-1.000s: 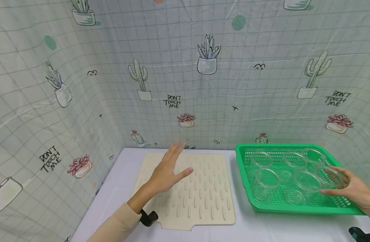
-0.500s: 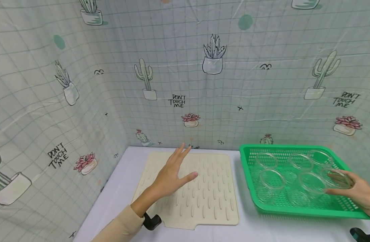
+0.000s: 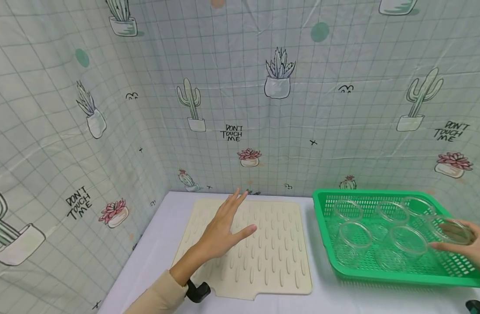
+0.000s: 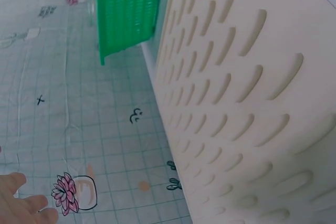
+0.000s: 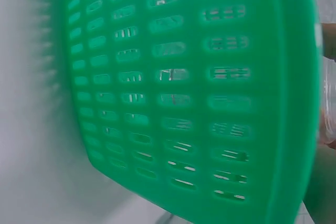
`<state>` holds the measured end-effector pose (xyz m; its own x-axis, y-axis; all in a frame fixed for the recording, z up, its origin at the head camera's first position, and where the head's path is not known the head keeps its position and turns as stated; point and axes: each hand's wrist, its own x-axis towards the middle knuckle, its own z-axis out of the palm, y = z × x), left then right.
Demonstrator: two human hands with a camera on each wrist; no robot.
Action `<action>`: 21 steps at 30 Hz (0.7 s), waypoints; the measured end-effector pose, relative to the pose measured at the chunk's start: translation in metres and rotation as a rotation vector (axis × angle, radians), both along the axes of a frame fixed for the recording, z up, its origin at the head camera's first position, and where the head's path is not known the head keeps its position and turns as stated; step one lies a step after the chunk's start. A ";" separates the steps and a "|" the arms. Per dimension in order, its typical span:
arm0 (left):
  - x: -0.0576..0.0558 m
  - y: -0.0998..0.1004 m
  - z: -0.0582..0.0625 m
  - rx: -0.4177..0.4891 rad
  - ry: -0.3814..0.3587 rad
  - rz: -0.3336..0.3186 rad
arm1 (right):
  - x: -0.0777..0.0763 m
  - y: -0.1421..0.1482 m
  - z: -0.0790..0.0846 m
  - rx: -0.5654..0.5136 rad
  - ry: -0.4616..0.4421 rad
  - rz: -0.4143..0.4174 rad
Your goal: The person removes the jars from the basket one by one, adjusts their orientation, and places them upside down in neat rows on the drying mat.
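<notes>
At the right end of the green basket point(image 3: 365, 271), my right hand point(image 3: 469, 246) grips a clear glass cup point(image 3: 434, 227), thumb in front and fingers behind. Its lower part is hard to make out. Several more clear cups stand in the basket, one of them a near cup point(image 3: 408, 240) just left of the held one. My left hand point(image 3: 220, 231) hovers over a cream ridged mat point(image 3: 271, 248), fingers extended, thumb apart, holding nothing. In the right wrist view the basket wall point(image 5: 184, 98) hides most of the hand; a strip of the cup point(image 5: 329, 98) shows between fingertips.
The mat lies left of the basket on a white-covered table point(image 3: 145, 270). A grid-patterned curtain point(image 3: 287, 122) with cactus drawings rises behind and on the left. The basket's raised rim surrounds the cups.
My right hand and the gripped cup have shifted right, away from the neighbouring cup. The head view has turned slightly left. My left hand stays spread over the mat.
</notes>
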<state>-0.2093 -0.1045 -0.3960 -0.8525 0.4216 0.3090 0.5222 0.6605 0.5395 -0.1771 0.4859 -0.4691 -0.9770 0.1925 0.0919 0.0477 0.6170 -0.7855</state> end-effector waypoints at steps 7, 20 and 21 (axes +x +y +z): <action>0.001 0.001 -0.001 0.020 -0.002 -0.006 | 0.004 -0.006 0.013 -0.004 0.135 -0.042; 0.001 0.003 -0.001 0.043 0.001 -0.009 | -0.018 0.042 -0.001 0.195 0.275 -0.152; 0.001 0.003 -0.001 0.044 0.000 -0.009 | -0.019 0.043 -0.001 0.201 0.299 -0.163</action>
<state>-0.2081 -0.1019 -0.3971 -0.8488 0.4151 0.3275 0.5280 0.6315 0.5678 -0.1960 0.5291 -0.4705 -0.8594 0.2922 0.4196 -0.0548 0.7632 -0.6438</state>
